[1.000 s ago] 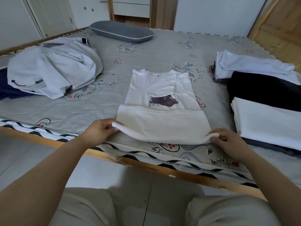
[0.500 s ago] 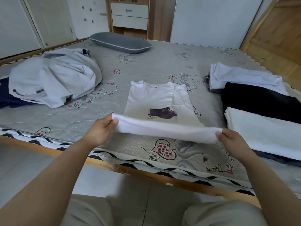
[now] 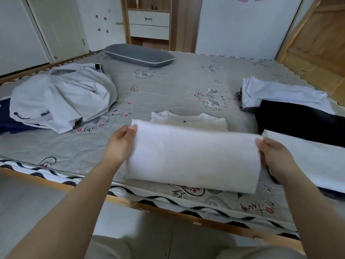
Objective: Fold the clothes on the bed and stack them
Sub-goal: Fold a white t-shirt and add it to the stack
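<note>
A white T-shirt (image 3: 192, 157) lies on the bed's near edge with its bottom half raised and curved over toward the collar (image 3: 188, 119). My left hand (image 3: 122, 144) pinches the raised hem's left corner. My right hand (image 3: 274, 156) pinches the right corner. The shirt's printed front is hidden under the lifted cloth. A rumpled light grey garment (image 3: 61, 98) lies unfolded at the left. On the right sit folded clothes: a white piece (image 3: 309, 161), a black one (image 3: 302, 122) and a pale one (image 3: 280, 94).
The grey patterned mattress (image 3: 177, 85) has a wooden frame edge (image 3: 168, 208) close to my legs. A grey pillow (image 3: 139, 55) lies at the far side. A dark blue cloth (image 3: 4, 118) peeks out at the far left. Drawers and doors stand behind the bed.
Both hands have lifted the T-shirt's bottom hem off the bed and carried it forward over the print, toward the collar.
</note>
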